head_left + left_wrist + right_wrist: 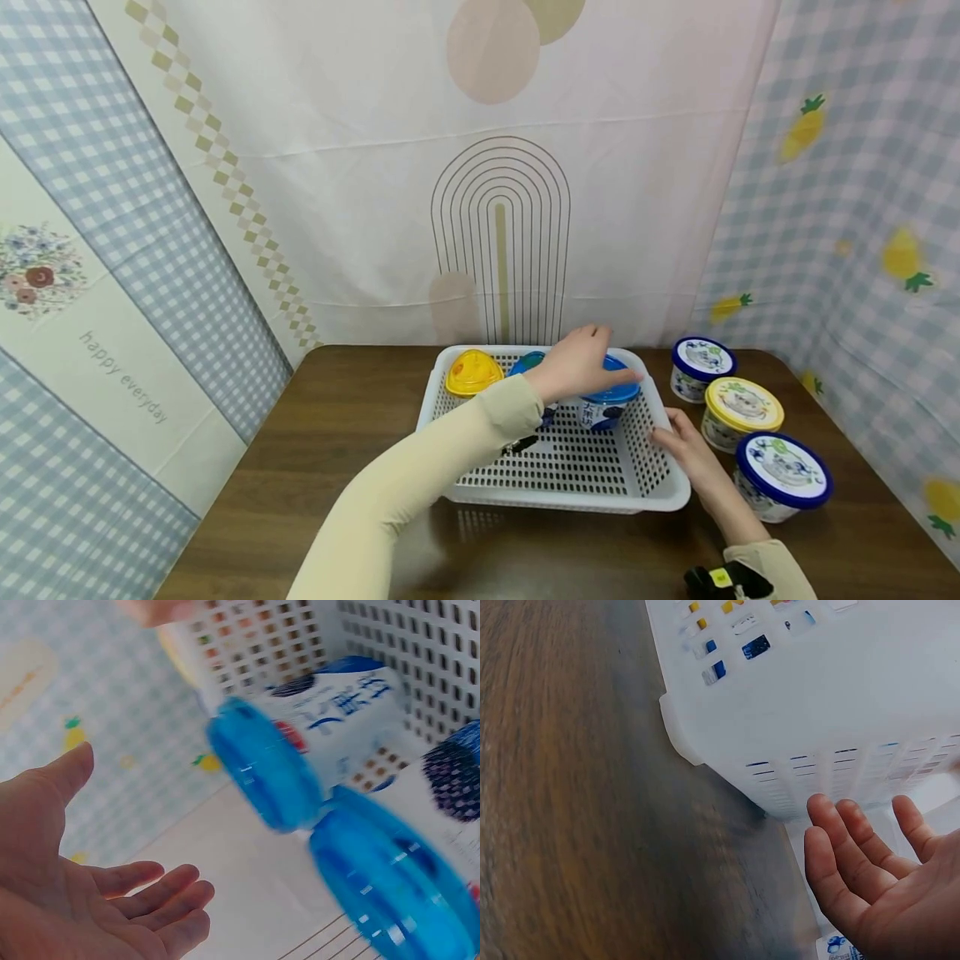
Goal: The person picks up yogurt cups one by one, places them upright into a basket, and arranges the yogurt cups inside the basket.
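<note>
My left hand (573, 367) reaches over the white perforated basket (555, 500), its fingers loose and holding nothing. Just below it in the head view is a blue-lidded cup (603, 408). In the left wrist view, the palm and spread thumb of that hand (112, 885) stand apart from two translucent blue lids (262, 765). A second blue-lidded cup (525, 362) is partly hidden behind the left hand, and a yellow-lidded cup (474, 372) sits at the basket's back left. Beside the basket's right wall is my right hand (693, 454), fingers slightly bent and gripping nothing.
Right of the basket, three tubs stand in a row on the dark wooden table (337, 417): a back one with a navy lid (703, 357), a yellow-rimmed one (742, 406), and a front navy-rimmed one (783, 471). A patterned cloth (360, 233) hangs behind the table.
</note>
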A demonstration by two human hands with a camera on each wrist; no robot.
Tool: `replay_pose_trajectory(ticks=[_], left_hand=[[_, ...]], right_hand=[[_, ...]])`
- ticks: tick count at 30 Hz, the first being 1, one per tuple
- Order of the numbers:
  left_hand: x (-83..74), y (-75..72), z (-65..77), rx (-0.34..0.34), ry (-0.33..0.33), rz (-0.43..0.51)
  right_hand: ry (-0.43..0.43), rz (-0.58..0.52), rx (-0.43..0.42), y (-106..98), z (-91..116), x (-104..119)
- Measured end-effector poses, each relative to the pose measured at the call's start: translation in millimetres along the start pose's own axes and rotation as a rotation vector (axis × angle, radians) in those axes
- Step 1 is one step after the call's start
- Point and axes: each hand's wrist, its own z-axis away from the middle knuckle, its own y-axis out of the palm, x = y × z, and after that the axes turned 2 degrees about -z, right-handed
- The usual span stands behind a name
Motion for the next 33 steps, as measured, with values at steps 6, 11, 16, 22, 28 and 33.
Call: replay_pose_trajectory(ticks=[6, 11, 16, 22, 28, 33], left_hand=[[-0.1, -25.8, 9.5, -0.024, 0.005, 0.059], [10.5, -43.1, 20.6, -0.058, -0.011, 0.146], [26.6, -58.9, 32.9, -0.083, -0.040, 0.221], [48.4, -75.0, 50.7, -0.124, -0.077, 0.249], [76.1, -86.7, 71.4, -0.184, -0.133, 0.306], [95.8, -97.7, 94.0, -0.232, -0.189, 0.336]], right_hand=[[0.008, -0.006, 0.000, -1.8, -0.4, 1.8], [0.015, 0.003, -0.004, -2.9, 0.5, 0.5], [0.020, 0.000, -0.009, -2.4, 1.1, 0.2], [0.052, 0.007, -0.028, -1.7, 0.2, 0.8], [0.035, 0.007, -0.005, -2.4, 0.2, -0.4], [0.026, -0.004, 0.016, -1.0, 1.0, -1.0]])
